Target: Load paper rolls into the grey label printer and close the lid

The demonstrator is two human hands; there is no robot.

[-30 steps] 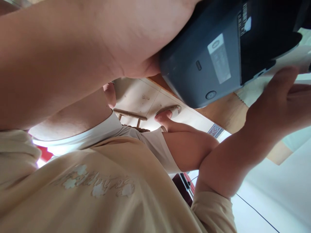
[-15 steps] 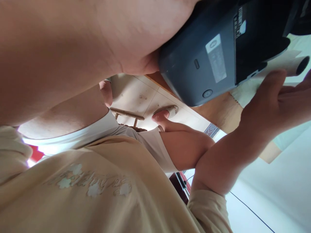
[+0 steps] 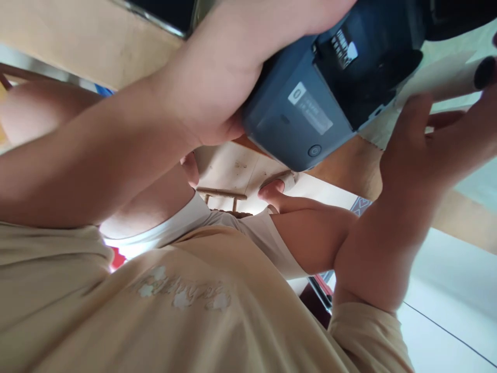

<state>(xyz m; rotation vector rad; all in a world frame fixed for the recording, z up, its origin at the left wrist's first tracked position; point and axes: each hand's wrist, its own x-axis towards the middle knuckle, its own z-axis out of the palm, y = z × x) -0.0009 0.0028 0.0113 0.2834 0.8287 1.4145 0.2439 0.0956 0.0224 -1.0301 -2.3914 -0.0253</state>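
head cam: the only view, so nothing is shared | it sits on my head, tipped steeply down and back along my own chest | my shirt fills 6 o'clock | very near | my left hand at 12, right hand at 3

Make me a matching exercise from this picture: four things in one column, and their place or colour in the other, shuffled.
Things:
1. grey device
2. paper roll
3. sandal
4. shirt

Place or colour:
a. on a foot, over the floor tiles
b. beige, with pale flowers
c. gripped in the left hand
d. at the right edge, by the open right hand

Pairs: 1-c, 2-d, 3-a, 4-b
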